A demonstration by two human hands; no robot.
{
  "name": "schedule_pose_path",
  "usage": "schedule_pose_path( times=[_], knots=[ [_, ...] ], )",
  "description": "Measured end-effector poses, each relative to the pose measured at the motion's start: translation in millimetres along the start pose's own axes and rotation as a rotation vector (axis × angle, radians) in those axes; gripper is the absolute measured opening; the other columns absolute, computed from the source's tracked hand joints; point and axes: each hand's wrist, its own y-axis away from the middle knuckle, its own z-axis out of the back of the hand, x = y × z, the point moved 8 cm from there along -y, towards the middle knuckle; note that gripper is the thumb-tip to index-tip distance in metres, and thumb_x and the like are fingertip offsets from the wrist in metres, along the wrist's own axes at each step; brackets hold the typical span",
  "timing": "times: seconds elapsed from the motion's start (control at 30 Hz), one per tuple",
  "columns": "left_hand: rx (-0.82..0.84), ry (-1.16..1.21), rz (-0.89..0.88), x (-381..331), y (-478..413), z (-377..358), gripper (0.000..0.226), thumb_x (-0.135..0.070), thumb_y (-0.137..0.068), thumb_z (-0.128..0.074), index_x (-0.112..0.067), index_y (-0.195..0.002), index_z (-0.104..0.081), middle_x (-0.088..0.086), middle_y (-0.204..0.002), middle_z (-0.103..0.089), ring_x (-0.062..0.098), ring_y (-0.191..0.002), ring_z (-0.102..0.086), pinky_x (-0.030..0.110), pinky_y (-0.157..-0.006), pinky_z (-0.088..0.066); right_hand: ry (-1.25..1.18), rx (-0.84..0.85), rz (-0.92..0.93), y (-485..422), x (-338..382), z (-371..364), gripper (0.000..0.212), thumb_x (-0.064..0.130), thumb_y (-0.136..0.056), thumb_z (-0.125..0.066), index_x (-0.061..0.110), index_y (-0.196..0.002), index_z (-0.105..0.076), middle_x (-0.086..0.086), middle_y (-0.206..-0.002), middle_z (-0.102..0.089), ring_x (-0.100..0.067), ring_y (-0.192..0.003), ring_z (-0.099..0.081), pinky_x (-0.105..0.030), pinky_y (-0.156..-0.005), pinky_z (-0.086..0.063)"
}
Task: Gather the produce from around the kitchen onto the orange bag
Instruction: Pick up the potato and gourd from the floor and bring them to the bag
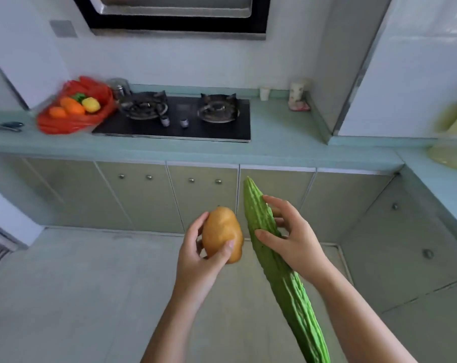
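While I look down across the kitchen, the pale tiled floor (pixel 91 297) fills the lower half of my view. Above it the long teal counter (pixel 274 132) runs from left to right over a row of grey-green cabinet doors (pixel 143 195) and turns a corner at the right. A black-framed range hood (pixel 175 14) hangs on the white wall over a black two-burner gas hob (pixel 175 119) set into the counter.

The orange bag (pixel 73 121) lies on the counter just left of the hob, its edge touching the hob's corner. On it I see two orange pieces (pixel 71 105), a yellow piece (pixel 90 104) and a bit of green (pixel 78 96). A metal pot (pixel 120 87) stands behind the bag. At the far right sits a blurred yellowish thing (pixel 452 137) I cannot identify. Two pale cups (pixel 264 93) stand at the back wall, right of the hob. A dark-handled tool (pixel 10 126) lies at the left edge.

The counter's front edge and the cabinets lie between my hands and the bag, which is well apart from both.

My left hand (pixel 196 258) curls round a potato (pixel 222 234), thumb across its front, fingers behind. My right hand (pixel 298 239) grips a long bitter gourd (pixel 282 273) near its upper third; the gourd slants from the lower edge of my view up to its tip before the cabinets, just beside the potato.
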Motion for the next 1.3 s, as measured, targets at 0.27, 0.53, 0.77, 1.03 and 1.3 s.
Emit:
schedule_pose_path(
  times=[0.27, 0.53, 0.77, 1.03, 1.3],
  knots=[
    [-0.218, -0.01, 0.046, 13, -9, 142, 0.058, -0.039, -0.058, -0.076, -0.052, -0.107, -0.048, -0.023, -0.122, -0.047, 0.005, -0.106, -0.053, 0.018, -0.067, -0.052, -0.015, 0.188, 0.037, -39, 41, -143, 0.061, 0.014, -0.075, -0.074, 0.054, -0.11, -0.045, 0.012, -0.109, -0.058, -0.008, -0.099, -0.055, -0.025, -0.083, -0.047],
    [-0.41, 0.043, 0.075, 31, -25, 231, 0.054, -0.017, -0.072, -0.076, -0.048, -0.107, -0.049, -0.021, -0.121, -0.047, 0.006, -0.104, -0.053, 0.012, -0.061, -0.05, -0.026, 0.35, 0.109, -83, 69, -247, 0.058, 0.016, -0.077, -0.072, 0.052, -0.114, -0.044, 0.02, -0.109, -0.054, -0.004, -0.099, -0.053, -0.014, -0.076, -0.044],
    [-0.505, 0.031, 0.096, 36, -85, 290, 0.054, -0.015, -0.074, -0.075, -0.049, -0.107, -0.048, -0.025, -0.119, -0.046, 0.003, -0.102, -0.052, 0.009, -0.057, -0.048, -0.07, 0.423, 0.114, -155, 78, -321, 0.057, 0.016, -0.076, -0.072, 0.047, -0.117, -0.047, 0.019, -0.11, -0.055, -0.001, -0.097, -0.053, -0.028, -0.083, -0.046],
    [-0.454, -0.043, 0.059, 2, -220, 345, 0.054, -0.017, -0.074, -0.075, -0.046, -0.109, -0.046, -0.023, -0.118, -0.044, 0.004, -0.101, -0.051, 0.008, -0.059, -0.047, -0.13, 0.421, 0.131, -281, 103, -382, 0.057, 0.015, -0.077, -0.071, 0.044, -0.12, -0.046, 0.022, -0.109, -0.054, 0.001, -0.101, -0.051, -0.011, -0.077, -0.043],
    [-0.545, -0.07, 0.085, 4, -291, 397, 0.057, -0.017, -0.073, -0.075, -0.039, -0.118, -0.045, -0.014, -0.123, -0.044, 0.015, -0.105, -0.051, 0.01, -0.059, -0.05, -0.153, 0.441, 0.111, -365, 115, -437, 0.057, 0.012, -0.077, -0.071, 0.04, -0.12, -0.047, 0.011, -0.107, -0.055, -0.004, -0.099, -0.051, -0.004, -0.067, -0.041]
  ],
)
